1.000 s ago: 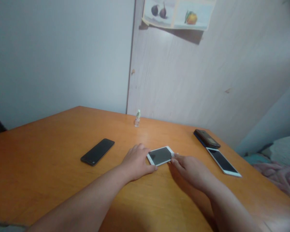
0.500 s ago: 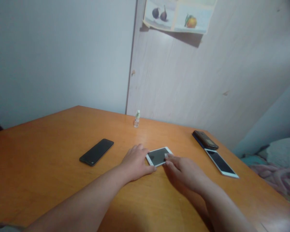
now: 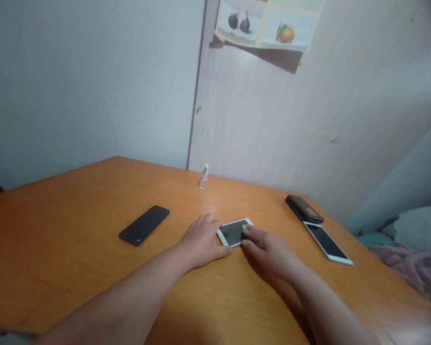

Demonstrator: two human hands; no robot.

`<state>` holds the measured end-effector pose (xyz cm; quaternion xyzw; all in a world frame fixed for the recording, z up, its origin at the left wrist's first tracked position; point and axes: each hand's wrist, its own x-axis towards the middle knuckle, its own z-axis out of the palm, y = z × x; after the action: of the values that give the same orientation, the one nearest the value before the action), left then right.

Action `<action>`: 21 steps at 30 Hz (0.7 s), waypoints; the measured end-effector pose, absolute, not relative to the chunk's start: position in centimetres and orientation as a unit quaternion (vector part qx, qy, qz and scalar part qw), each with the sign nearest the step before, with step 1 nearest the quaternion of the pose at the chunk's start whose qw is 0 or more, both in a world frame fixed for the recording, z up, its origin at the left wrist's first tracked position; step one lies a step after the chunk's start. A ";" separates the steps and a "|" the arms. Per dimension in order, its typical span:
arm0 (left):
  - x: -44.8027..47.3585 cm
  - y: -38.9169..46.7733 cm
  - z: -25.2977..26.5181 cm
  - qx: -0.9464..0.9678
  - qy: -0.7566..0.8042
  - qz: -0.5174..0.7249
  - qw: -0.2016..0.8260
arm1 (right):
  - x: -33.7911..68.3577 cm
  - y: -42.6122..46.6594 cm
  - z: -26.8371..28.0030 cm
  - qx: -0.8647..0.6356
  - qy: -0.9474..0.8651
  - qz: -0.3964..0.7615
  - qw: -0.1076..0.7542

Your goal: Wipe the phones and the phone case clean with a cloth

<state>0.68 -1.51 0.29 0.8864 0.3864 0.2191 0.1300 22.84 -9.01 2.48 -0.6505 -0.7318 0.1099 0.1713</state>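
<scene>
A white-framed smartphone (image 3: pixel 232 233) with a dark screen lies face up on the table. My left hand (image 3: pixel 201 242) holds its left end, thumb at the near edge and fingers at the far side. Over the right part of the screen, my right hand (image 3: pixel 267 249) has its fingers drawn together, the tips on or just above the glass. A small pale bit shows at these fingertips; whether it is a nail or a held scrap is unclear. To the left of my hands lies a black smartphone (image 3: pixel 144 224), face up.
The orange-brown wooden table (image 3: pixel 75 230) meets the wall at the back. A small clear bottle (image 3: pixel 204 177) stands near the far edge. On the right lie another white smartphone (image 3: pixel 328 243) and a dark wallet-like case (image 3: pixel 304 208). Crumpled bedding (image 3: pixel 416 244) is beyond the right edge.
My right hand has slid slightly left over the screen, covering more of its right end. My left hand and the phone it holds have stayed in place.
</scene>
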 end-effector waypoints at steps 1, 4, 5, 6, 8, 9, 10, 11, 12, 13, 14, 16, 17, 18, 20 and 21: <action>0.7 -1.5 0.3 0.886 0.386 0.220 0.130 | 22.8 -8.8 2.2 -0.640 -0.735 0.120 0.190; 0.7 -1.4 0.3 0.887 0.386 0.216 0.134 | 23.4 -8.0 1.6 -0.630 -0.722 0.149 0.242; 0.7 -1.4 0.3 0.887 0.387 0.213 0.136 | 23.8 -7.6 1.4 -0.636 -0.710 0.158 0.257; 0.8 -1.4 0.3 0.887 0.387 0.211 0.139 | 24.2 -7.4 1.3 -0.642 -0.698 0.169 0.268; 0.8 -1.4 0.4 0.885 0.389 0.210 0.143 | 25.0 -7.0 1.1 -0.651 -0.676 0.195 0.283; 0.8 -1.4 0.5 0.885 0.389 0.211 0.145 | 25.3 -6.9 1.1 -0.655 -0.668 0.205 0.287; 0.9 -1.5 0.5 0.884 0.389 0.212 0.147 | 25.4 -6.8 1.1 -0.658 -0.663 0.213 0.286; 0.9 -1.5 0.5 0.884 0.389 0.213 0.149 | 25.5 -6.8 1.1 -0.659 -0.661 0.220 0.283; 0.9 -1.5 0.5 0.884 0.388 0.214 0.151 | 25.5 -6.9 1.1 -0.661 -0.658 0.225 0.283; 0.9 -1.5 0.5 0.883 0.388 0.214 0.152 | 25.5 -6.9 1.1 -0.662 -0.654 0.230 0.283; 0.9 -1.5 0.5 0.883 0.388 0.214 0.153 | 25.4 -6.9 1.1 -0.664 -0.650 0.236 0.285; 1.0 -1.5 0.4 0.884 0.387 0.215 0.152 | 25.2 -6.9 1.1 -0.666 -0.643 0.242 0.290; 1.0 -1.5 0.4 0.884 0.387 0.216 0.151 | 25.1 -6.9 1.1 -0.669 -0.640 0.240 0.292; 1.0 -1.5 0.4 0.884 0.388 0.216 0.150 | 25.0 -6.8 1.1 -0.671 -0.639 0.237 0.290; 1.0 -1.5 0.4 0.883 0.391 0.213 0.151 | 24.9 -6.7 1.1 -0.671 -0.646 0.232 0.280; 1.0 -1.5 0.4 0.883 0.392 0.211 0.152 | 24.8 -6.7 1.2 -0.670 -0.651 0.229 0.273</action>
<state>0.99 -1.45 0.38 0.8826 0.3921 0.2105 0.1516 24.82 -6.73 1.17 -0.6700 -0.6513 0.2286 0.2732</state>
